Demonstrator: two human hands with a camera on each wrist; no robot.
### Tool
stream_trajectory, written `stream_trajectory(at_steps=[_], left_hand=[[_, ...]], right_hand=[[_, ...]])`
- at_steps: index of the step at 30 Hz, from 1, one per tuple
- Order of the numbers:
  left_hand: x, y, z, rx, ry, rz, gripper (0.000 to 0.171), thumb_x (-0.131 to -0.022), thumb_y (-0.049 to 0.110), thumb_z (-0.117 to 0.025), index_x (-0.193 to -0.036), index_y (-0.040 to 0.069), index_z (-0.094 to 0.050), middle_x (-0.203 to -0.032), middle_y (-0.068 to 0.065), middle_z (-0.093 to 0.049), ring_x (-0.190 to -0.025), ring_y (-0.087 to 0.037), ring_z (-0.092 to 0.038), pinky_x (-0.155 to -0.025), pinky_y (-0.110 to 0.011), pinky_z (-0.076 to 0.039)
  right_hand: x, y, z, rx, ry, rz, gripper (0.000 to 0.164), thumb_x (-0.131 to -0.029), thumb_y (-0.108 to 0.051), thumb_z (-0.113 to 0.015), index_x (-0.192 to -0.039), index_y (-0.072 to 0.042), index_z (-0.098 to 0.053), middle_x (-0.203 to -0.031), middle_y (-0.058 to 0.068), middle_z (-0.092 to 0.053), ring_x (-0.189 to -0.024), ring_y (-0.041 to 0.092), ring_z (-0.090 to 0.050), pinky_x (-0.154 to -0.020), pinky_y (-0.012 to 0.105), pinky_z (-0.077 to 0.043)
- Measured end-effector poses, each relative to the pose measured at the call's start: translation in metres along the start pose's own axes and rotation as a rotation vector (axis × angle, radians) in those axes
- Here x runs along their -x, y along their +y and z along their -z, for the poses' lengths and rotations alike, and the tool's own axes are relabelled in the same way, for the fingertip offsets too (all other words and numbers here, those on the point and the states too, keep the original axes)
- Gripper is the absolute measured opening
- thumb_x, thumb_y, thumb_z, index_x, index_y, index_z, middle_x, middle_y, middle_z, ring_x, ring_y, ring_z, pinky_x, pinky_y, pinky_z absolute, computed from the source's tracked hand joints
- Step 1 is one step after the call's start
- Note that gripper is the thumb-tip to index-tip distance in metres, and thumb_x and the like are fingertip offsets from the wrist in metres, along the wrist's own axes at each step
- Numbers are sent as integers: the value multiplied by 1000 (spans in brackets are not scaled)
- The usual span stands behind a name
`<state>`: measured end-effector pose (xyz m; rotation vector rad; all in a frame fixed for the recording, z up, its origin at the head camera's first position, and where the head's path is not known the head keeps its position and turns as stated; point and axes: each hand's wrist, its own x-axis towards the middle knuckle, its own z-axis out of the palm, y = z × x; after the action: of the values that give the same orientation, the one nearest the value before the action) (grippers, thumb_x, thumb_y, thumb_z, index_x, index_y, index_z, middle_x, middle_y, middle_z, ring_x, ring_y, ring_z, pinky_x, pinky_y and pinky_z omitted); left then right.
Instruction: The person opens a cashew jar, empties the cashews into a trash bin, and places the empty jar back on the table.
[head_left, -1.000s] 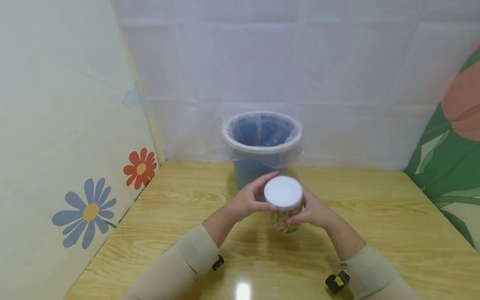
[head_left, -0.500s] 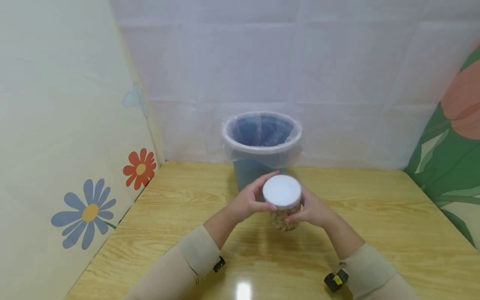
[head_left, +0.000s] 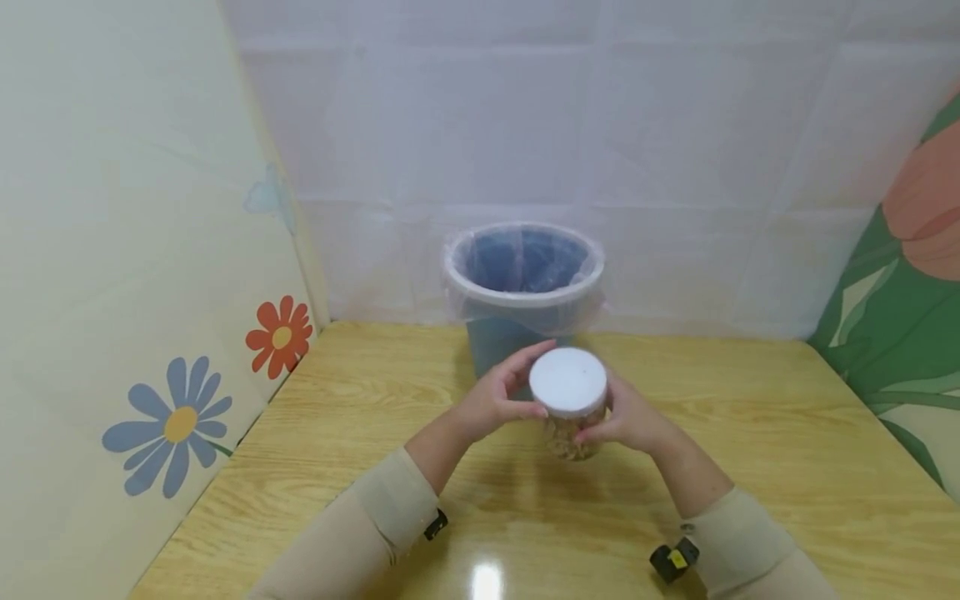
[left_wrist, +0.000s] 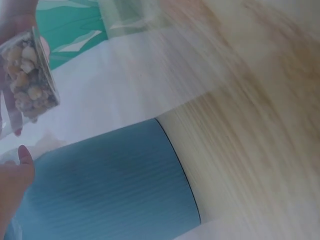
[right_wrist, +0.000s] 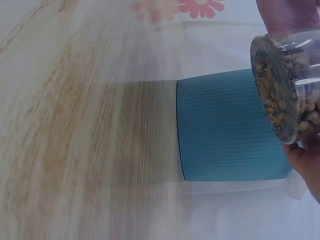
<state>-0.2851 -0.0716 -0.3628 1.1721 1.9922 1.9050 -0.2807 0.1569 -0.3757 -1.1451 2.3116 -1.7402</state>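
The left hand (head_left: 491, 406) holds, between thumb and spread fingers, the round white lid (head_left: 567, 382) of a transparent cylindrical jar (head_left: 558, 435), which the right hand (head_left: 636, 419) grips with curled fingers above the yellow wood-grain table (head_left: 750, 417), before a ribbed blue bin (head_left: 501, 340).

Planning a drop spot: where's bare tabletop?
Two bare patches on the table: between the flower-painted wall and left sleeve, and between right sleeve and leaf-painted wall. Crowded in the middle, where left hand and right hand hold the jar up in front of the bin.
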Motion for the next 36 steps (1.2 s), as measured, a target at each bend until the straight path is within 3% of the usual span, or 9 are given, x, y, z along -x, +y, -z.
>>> stream_trajectory(at_steps=[6,13,16,19,26,36], left_hand=[[1,0,5,26,-20,2,95,-72,47,-70,-144,6,-24,-146,-12,-30,-130,-26,-35,-108,-41,-24],[0,-2,4,32,-38,27,96,-71,49,-71,-145,8,-23,-147,-10,-29,-129,-24,-36,-108,-44,-21],[-1,-2,4,32,-32,29,97,-70,50,-71,-145,9,-24,-147,-9,-30,-129,-21,-36,-108,-45,-21],[-1,-2,4,37,-28,32,99,-68,51,-72,-145,10,-24,-146,-7,-31,-129,-20,-36,-108,-43,-21],[-2,-5,1,31,-18,24,102,-65,52,-74,-144,9,-25,-143,-12,-36,-128,-22,-36,-108,-43,-21],[-3,-5,-2,-19,21,29,98,-65,49,-76,-143,12,-28,-139,-12,-40,-125,-21,-40,-107,-42,-24]], right_hand=[[0,0,0,-6,-14,17,98,-56,2,-82,-137,6,-26,-133,24,-40,-118,5,-42,-102,56,-25],[1,3,-2,-14,-28,34,98,-56,2,-82,-137,4,-26,-132,22,-41,-118,7,-43,-101,25,-32],[0,4,-2,-27,-32,36,99,-57,0,-82,-137,4,-25,-133,23,-40,-118,7,-43,-99,20,-32],[0,5,-3,-26,-34,31,99,-57,0,-82,-137,4,-25,-133,23,-40,-118,9,-43,-99,22,-33],[-1,8,-5,-4,-24,-10,98,-58,-2,-82,-137,2,-26,-133,21,-40,-121,37,-39,-100,56,-28],[-2,10,-5,-8,-6,-25,98,-58,-4,-83,-138,-1,-27,-133,19,-41,-120,37,-39,-100,57,-28]])
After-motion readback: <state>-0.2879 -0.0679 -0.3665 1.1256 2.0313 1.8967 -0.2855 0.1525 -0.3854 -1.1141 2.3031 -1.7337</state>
